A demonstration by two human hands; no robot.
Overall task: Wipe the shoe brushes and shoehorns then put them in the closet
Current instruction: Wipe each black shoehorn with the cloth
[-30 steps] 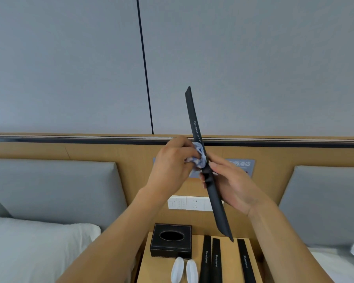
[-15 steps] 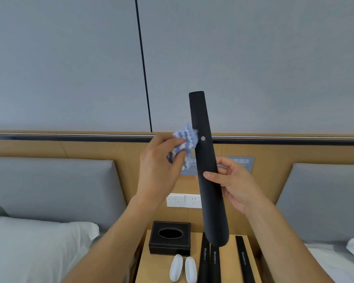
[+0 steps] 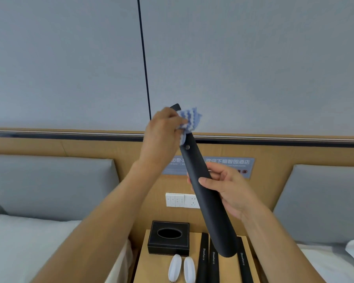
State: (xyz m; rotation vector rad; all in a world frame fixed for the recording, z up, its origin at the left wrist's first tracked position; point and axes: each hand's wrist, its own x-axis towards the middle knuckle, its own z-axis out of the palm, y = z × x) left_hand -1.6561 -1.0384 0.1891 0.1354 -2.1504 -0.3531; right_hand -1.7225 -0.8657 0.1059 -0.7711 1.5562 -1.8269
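Observation:
I hold a long black shoehorn point(image 3: 208, 203) in the air, its top leaning left. My right hand point(image 3: 227, 188) grips it around the middle. My left hand point(image 3: 161, 137) pinches a blue-and-white striped cloth point(image 3: 189, 122) against the shoehorn's upper end, covering most of the tip. Below, on the wooden nightstand point(image 3: 151, 268), lie two white shoe brushes point(image 3: 181, 267) side by side and three black shoehorns point(image 3: 203, 260) printed "Shoehorn", one partly behind the held one.
A black tissue box point(image 3: 169, 237) sits at the back of the nightstand. White sockets point(image 3: 182, 200) and a blue sign point(image 3: 229, 163) are on the wooden headboard. Grey cushions and white pillows of two beds flank the nightstand.
The shoehorn was turned from edge-on to its broad face and its top now leans left. My left hand slid the cloth up from the middle to the top end.

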